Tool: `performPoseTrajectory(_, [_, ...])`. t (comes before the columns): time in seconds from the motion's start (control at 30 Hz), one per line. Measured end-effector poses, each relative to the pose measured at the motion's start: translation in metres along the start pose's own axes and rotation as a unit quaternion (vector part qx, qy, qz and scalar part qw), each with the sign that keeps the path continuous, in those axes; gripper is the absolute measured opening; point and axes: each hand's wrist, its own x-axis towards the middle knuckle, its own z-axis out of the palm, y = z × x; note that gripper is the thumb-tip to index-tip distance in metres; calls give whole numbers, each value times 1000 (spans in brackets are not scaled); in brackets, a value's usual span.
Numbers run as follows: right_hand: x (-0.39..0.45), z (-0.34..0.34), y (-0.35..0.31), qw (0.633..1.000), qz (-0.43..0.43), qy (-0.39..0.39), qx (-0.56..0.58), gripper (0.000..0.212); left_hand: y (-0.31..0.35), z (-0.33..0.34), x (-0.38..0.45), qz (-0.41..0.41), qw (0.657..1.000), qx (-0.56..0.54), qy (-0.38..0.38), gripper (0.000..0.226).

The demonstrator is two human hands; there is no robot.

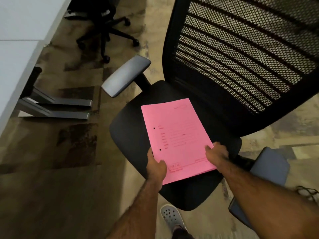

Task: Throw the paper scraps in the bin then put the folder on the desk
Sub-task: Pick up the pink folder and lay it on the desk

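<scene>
A pink folder [176, 135] with red print and two punched holes lies over the black seat of an office chair [131, 135]. My left hand [156, 167] grips the folder's near left corner, thumb on top. At the near right edge my right hand [216, 155] holds it too, fingers curled onto the cover. The white desk [19, 54] runs along the left side. No paper scraps and no bin are in view.
The chair has a black mesh back [241, 54] and grey armrests [126, 75] on both sides. Metal desk feet [57, 107] stand on the patterned carpet at left. A second chair's wheeled base [107, 37] is farther off. My grey shoe [170, 218] is below the seat.
</scene>
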Motion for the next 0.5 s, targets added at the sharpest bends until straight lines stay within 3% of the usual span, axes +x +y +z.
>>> performPoseTrajectory(0.2, [-57, -4, 0, 995, -3, -38, 91, 37, 7, -46, -38, 44, 999, -5, 4, 56])
performPoseTrajectory(0.5, [-225, -29, -24, 962, -167, -29, 214, 38, 4, -169, -166, 156, 977, -138, 50, 46])
